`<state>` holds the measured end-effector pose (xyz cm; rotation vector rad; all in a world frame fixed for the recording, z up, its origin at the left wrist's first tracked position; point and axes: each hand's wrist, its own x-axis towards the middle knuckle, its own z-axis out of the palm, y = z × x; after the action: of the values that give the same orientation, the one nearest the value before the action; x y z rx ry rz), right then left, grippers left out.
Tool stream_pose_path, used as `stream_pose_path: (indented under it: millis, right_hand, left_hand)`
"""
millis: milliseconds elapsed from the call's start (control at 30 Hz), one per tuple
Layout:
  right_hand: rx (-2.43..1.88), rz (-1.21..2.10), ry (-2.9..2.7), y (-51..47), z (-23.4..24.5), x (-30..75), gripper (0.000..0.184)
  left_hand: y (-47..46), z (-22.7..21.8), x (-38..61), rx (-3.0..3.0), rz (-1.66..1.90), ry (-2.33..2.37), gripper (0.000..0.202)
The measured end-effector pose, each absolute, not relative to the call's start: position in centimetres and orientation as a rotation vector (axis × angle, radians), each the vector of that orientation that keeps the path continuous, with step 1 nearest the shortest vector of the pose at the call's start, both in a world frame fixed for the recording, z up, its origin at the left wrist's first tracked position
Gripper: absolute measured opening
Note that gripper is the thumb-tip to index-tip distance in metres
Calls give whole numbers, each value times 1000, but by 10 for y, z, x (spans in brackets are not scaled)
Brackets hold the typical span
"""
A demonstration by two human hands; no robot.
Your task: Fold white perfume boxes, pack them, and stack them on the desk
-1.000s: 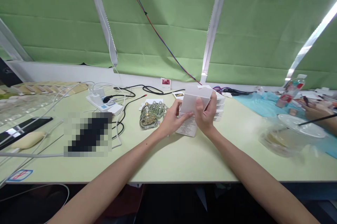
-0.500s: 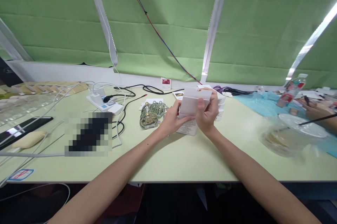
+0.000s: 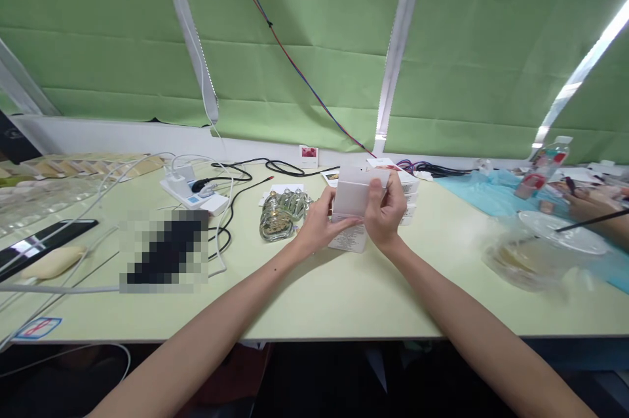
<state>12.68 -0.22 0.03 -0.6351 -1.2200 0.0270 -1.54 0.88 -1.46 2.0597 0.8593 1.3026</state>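
Both my hands grip one small white carton (image 3: 350,208) that stands on the pale green table (image 3: 314,300). My left hand (image 3: 318,225) clasps its left side, thumb across the printed front. My right hand (image 3: 387,208) wraps the right side and presses the top flap down with its thumb. Just left of the carton stand a few glass perfume bottles (image 3: 280,215). Behind my right hand is a stack of similar white cartons (image 3: 407,192).
A white power strip (image 3: 191,192) with black and white cables lies at left, near a dark phone (image 3: 44,241). At right are a clear plastic lid and bowl (image 3: 540,254), a water bottle (image 3: 543,169), a blue cloth, and another person's hand (image 3: 590,208).
The carton's raised top flap has been folded down toward shut under my right thumb. Both hands stay on the carton in the same place.
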Motion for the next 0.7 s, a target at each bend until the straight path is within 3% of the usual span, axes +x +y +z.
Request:
stream_pose_path:
  millis: [233, 700]
  right_hand:
    - [-673, -6, -1247, 0, -3, 126, 34]
    - [-692, -62, -1307, 2, -6, 126, 30]
  left_hand:
    - [9, -15, -15, 2038, 1308, 905, 55]
    - [11, -19, -15, 2039, 1315, 952, 54]
